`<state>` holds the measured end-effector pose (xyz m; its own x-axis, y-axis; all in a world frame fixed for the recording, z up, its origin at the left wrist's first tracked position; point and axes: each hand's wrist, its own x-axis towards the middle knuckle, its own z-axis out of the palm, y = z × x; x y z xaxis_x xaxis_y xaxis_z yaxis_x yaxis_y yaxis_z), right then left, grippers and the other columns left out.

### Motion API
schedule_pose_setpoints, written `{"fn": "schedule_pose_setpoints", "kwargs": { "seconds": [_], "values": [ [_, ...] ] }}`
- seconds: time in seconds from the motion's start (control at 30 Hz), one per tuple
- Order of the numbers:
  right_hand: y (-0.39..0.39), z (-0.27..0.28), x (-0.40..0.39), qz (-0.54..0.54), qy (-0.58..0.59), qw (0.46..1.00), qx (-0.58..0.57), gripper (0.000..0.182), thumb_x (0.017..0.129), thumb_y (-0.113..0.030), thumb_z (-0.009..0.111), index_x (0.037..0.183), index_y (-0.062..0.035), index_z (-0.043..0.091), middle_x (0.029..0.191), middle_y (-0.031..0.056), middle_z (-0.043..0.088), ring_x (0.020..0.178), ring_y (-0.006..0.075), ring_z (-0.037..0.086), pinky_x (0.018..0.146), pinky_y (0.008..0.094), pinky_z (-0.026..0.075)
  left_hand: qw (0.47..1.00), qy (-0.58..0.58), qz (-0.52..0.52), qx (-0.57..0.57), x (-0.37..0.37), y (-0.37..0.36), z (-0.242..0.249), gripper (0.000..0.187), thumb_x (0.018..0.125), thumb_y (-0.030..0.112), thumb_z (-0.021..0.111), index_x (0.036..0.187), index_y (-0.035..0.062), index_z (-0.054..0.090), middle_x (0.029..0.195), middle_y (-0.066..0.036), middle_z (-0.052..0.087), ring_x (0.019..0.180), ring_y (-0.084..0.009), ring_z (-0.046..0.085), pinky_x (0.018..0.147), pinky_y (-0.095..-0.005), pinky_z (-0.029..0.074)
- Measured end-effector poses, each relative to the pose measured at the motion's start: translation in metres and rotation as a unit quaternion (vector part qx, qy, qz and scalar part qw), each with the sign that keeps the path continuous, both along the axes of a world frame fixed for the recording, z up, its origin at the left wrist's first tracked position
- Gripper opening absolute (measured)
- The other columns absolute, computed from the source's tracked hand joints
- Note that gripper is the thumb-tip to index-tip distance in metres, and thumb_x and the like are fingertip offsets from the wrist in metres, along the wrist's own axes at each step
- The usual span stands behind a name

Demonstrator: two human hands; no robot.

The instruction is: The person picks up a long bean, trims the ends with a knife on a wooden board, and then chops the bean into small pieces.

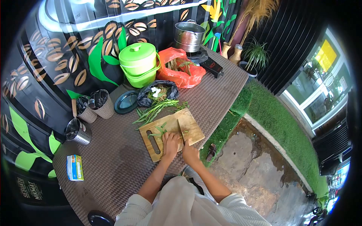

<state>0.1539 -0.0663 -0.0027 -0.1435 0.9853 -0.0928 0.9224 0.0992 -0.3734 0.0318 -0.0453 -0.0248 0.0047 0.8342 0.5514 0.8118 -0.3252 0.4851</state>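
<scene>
On the brown ribbed tabletop [124,158], near its right edge, a wooden cutting board [171,132] lies angled, with loose green stems [160,130] scattered across it and a larger bunch of greens [156,110] just beyond its far side. Toward the far edge stand a green lidded bucket [138,63], an orange plastic bag [181,67] and a steel pot [188,36]; steel and woven holders [90,109] line the left edge, and a small carton [75,167] lies well apart near the left corner. The left hand [170,144] presses flat-fingered on the stems at the board's near side, while the right hand [190,153] is closed around the handle of a knife [181,132], its blade upright on the wood. The stems look light, limp and liable to roll, best pinned in a bundle close beside the blade; the knife is stiff and sharp, to be taken only by its handle.
</scene>
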Motion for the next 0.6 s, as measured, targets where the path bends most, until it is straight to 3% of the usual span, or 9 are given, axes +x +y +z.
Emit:
{"fn": "schedule_pose_setpoints", "kwargs": {
  "seconds": [0.13, 0.27, 0.33, 0.5, 0.6],
  "values": [
    [0.006, 0.004, -0.001, -0.007, -0.002, 0.999, -0.039, 0.033, 0.092, -0.027, 0.042, 0.111, 0.0000, 0.037, 0.080, 0.0263, 0.064, 0.074, 0.0409, 0.064, 0.064, 0.0506, 0.051, 1.000, 0.011, -0.004, -0.011, 0.002, -0.002, 0.005, 0.011, 0.077, 0.007, 0.061, 0.087, 0.0038, 0.066, 0.088, -0.008, 0.058, 0.093, -0.0275, 0.047, 0.087, -0.0409, 0.035],
    [0.001, 0.006, 0.001, 0.008, 0.029, 0.999, -0.044, 0.041, 0.091, -0.023, 0.044, 0.120, 0.0032, 0.035, 0.079, 0.0270, 0.063, 0.073, 0.0402, 0.065, 0.063, 0.0500, 0.052, 1.000, 0.011, -0.005, 0.000, 0.002, -0.004, 0.005, 0.012, 0.077, 0.006, 0.061, 0.087, 0.0030, 0.065, 0.088, -0.009, 0.057, 0.092, -0.0279, 0.047, 0.086, -0.0418, 0.035],
    [-0.012, 0.000, -0.006, -0.016, -0.022, 0.999, -0.033, 0.045, 0.090, -0.024, 0.044, 0.123, 0.0043, 0.033, 0.079, 0.0257, 0.064, 0.074, 0.0411, 0.064, 0.064, 0.0495, 0.051, 1.000, 0.021, -0.008, -0.007, -0.001, -0.003, 0.004, 0.012, 0.077, 0.006, 0.061, 0.088, 0.0028, 0.065, 0.088, -0.009, 0.057, 0.093, -0.0281, 0.047, 0.086, -0.0416, 0.036],
    [0.015, 0.002, -0.001, 0.010, 0.024, 0.999, -0.047, 0.034, 0.091, -0.025, 0.043, 0.113, 0.0006, 0.036, 0.081, 0.0281, 0.063, 0.076, 0.0416, 0.064, 0.066, 0.0505, 0.051, 1.000, 0.006, -0.012, -0.019, 0.001, -0.004, 0.002, 0.012, 0.078, 0.007, 0.060, 0.088, 0.0023, 0.065, 0.088, -0.009, 0.057, 0.093, -0.0283, 0.047, 0.086, -0.0411, 0.036],
    [-0.008, 0.009, -0.008, -0.017, 0.007, 0.998, -0.056, 0.035, 0.091, -0.025, 0.044, 0.113, 0.0012, 0.036, 0.080, 0.0265, 0.063, 0.076, 0.0417, 0.064, 0.066, 0.0508, 0.051, 1.000, 0.012, -0.002, -0.011, 0.000, -0.001, 0.003, 0.012, 0.078, 0.007, 0.060, 0.088, 0.0019, 0.065, 0.088, -0.010, 0.058, 0.093, -0.0284, 0.047, 0.086, -0.0410, 0.036]
  ]
}}
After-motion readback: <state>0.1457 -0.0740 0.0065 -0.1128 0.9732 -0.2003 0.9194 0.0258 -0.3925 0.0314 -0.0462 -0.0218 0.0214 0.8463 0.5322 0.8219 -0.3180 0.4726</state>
